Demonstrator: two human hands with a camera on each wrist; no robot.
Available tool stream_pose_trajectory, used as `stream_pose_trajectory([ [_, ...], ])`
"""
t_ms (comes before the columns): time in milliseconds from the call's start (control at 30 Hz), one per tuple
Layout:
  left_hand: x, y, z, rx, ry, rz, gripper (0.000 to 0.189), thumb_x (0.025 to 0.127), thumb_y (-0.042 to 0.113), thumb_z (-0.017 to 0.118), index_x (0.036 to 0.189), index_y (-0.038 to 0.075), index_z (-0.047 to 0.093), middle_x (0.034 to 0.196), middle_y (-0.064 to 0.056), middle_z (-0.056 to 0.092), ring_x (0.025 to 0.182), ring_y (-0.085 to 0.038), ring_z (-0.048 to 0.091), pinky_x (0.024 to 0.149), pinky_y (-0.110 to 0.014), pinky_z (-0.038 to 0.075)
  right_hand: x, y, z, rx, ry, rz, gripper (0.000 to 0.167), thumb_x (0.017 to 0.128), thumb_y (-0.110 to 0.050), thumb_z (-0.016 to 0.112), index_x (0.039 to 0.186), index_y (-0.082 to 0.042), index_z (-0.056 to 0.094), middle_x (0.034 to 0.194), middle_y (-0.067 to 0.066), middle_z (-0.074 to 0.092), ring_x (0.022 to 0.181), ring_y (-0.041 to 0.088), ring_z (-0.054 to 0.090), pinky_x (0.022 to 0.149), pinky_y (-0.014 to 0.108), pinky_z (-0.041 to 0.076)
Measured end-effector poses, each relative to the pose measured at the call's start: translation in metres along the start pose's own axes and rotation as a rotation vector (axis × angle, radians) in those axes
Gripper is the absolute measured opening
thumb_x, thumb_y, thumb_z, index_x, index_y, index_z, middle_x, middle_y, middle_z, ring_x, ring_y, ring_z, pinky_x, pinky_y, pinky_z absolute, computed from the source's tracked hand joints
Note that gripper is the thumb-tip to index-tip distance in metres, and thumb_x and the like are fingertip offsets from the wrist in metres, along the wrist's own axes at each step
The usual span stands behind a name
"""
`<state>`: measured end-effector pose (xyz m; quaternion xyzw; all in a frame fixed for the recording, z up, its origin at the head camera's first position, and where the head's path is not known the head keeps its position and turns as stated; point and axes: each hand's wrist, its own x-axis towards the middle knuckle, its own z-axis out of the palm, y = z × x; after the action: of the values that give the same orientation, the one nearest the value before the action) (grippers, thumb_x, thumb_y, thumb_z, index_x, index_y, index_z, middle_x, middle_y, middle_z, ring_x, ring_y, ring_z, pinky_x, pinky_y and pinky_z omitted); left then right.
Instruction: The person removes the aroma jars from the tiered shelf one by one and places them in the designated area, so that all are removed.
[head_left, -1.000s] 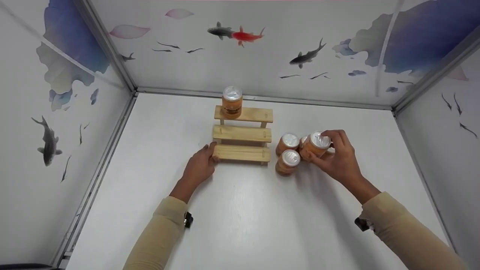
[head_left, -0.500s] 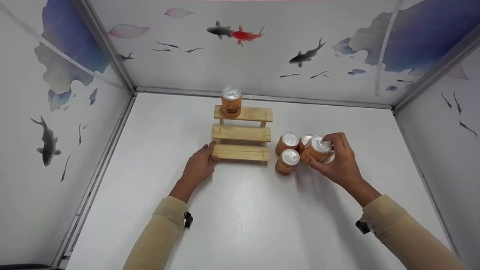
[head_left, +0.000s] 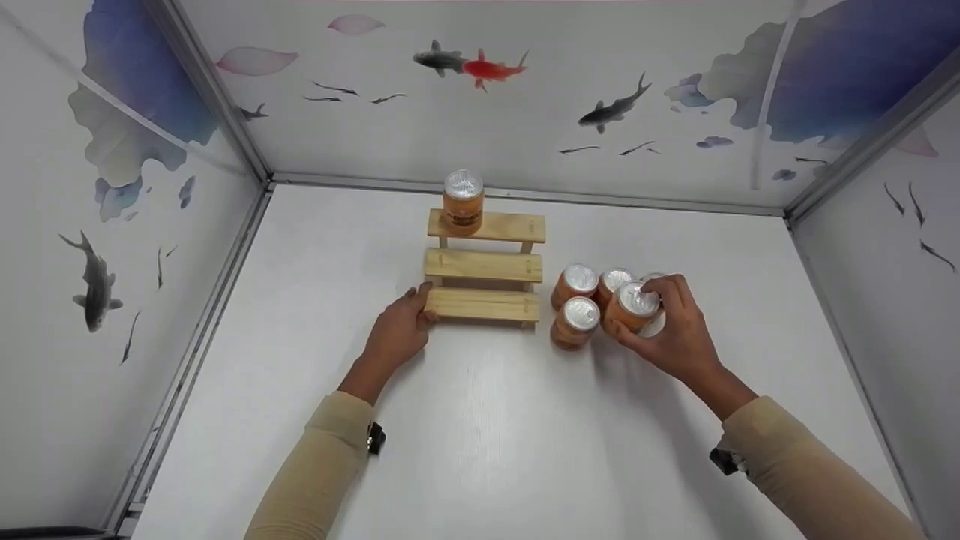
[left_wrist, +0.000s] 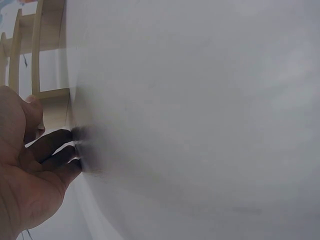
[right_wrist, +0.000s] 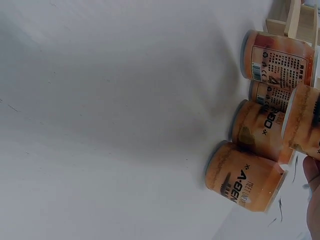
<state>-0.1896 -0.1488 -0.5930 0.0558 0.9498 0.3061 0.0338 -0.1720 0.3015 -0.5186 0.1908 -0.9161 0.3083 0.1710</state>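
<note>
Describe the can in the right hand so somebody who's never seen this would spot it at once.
On the white table, find the three-step wooden stand. Just right of it, four orange cans with silver tops stand bunched together. The can you want looks much the same, but it's the only one held up off the table, in the person's right hand.

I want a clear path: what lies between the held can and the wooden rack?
The head view shows upright cans between the held can and the wooden rack, then a strip of bare table.
</note>
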Motion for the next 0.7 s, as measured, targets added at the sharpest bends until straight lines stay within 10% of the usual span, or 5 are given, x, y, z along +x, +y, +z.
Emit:
stream_pose_trajectory([
  [333,0.001,0.0,-0.001,0.002,-0.008,-0.014,0.056,0.117,0.028,0.057,0.169,0.012,0.046,0.163,-0.032,0.054,0.147,-0.05,0.059,0.12,-0.063,0.051,-0.011,0.007,0.014,0.001,-0.031,0.016,0.072,0.077,-0.013,0.101,0.13,0.0,0.055,0.139,0.022,0.056,0.138,0.035,0.063,0.108,0.054,0.058],
  [567,-0.001,0.001,-0.001,0.0,-0.012,-0.007,0.057,0.116,0.026,0.058,0.17,0.012,0.045,0.163,-0.032,0.053,0.148,-0.051,0.058,0.12,-0.063,0.051,-0.017,0.011,0.022,-0.013,-0.046,0.035,0.072,0.078,-0.017,0.102,0.13,-0.002,0.055,0.14,0.02,0.057,0.142,0.035,0.061,0.116,0.03,0.052],
  [700,-0.001,0.002,-0.002,-0.005,-0.018,-0.011,0.06,0.116,0.029,0.058,0.171,0.011,0.043,0.164,-0.032,0.053,0.15,-0.051,0.056,0.122,-0.064,0.048,-0.019,0.013,0.026,-0.007,-0.054,0.041,0.073,0.076,-0.012,0.102,0.128,0.0,0.053,0.137,0.022,0.056,0.142,0.039,0.061,0.114,0.048,0.056],
])
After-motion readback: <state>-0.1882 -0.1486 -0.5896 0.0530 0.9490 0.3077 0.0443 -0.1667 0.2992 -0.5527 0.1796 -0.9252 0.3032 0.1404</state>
